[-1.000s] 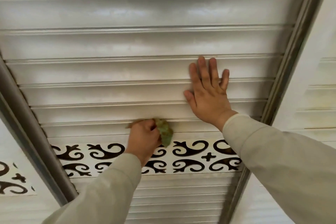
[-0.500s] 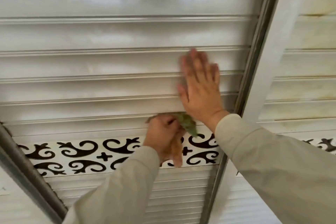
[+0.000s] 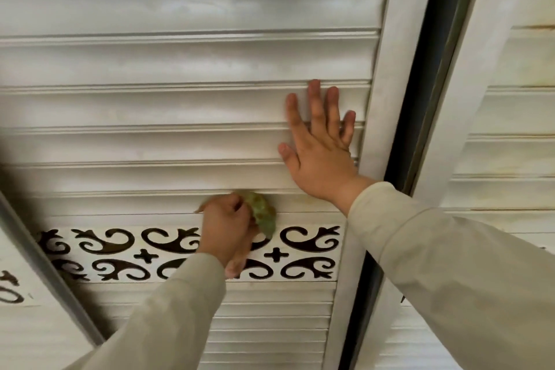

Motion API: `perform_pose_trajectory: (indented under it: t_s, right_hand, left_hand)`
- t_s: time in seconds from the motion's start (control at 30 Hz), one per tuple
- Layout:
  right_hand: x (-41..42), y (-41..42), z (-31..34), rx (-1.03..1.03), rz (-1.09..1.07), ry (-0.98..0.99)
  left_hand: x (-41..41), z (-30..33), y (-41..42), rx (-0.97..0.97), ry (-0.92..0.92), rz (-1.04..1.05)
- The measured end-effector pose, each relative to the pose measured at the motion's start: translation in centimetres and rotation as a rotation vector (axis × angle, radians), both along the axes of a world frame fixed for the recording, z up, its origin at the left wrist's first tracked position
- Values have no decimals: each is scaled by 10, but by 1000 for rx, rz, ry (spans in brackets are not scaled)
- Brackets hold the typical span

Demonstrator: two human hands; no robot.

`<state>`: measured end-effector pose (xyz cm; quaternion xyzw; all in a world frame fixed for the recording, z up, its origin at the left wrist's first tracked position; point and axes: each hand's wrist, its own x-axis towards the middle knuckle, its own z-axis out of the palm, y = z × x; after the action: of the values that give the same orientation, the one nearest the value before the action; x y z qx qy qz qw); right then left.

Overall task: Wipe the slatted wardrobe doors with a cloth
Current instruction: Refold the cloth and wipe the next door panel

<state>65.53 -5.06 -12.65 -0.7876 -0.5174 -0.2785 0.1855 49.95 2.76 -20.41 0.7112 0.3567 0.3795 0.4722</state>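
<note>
A white slatted wardrobe door fills the view, its wide slats running across. My left hand is closed around a small green cloth and presses it against the lowest wide slat, just above a band of dark scroll cut-outs. My right hand lies flat on the slats higher up, fingers spread, next to the door's right frame. Both arms wear pale beige sleeves.
A dark vertical gap separates this door from a second slatted door on the right. A grey frame rail runs diagonally at lower left. Narrower slats continue below the cut-out band.
My left hand has slid the cloth to the right along the lowest wide slat. The view has shifted, so the door's right frame and the gap now show more fully.
</note>
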Motion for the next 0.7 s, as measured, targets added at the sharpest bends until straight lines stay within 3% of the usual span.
perform_pose_trajectory:
  t_s: [0.07, 0.13, 0.3, 0.47, 0.6, 0.7]
  right_hand:
    - [-5, -1, 4, -59, 74, 19]
    - [-5, -4, 8, -87, 167, 53]
    - [11, -19, 10, -80, 305, 78]
    - [18, -25, 8, -62, 327, 82]
    - [17, -27, 5, -35, 293, 76]
    - [15, -26, 2, -7, 263, 76]
  left_hand:
    - [28, 3, -23, -56, 8, -138]
    - [57, 1, -41, 19, 83, -233]
    - [83, 3, -60, 186, 196, -253]
    - [72, -13, -39, 217, 290, -101]
    - [32, -27, -6, 178, 162, 113]
    - [3, -36, 16, -4, 13, 334]
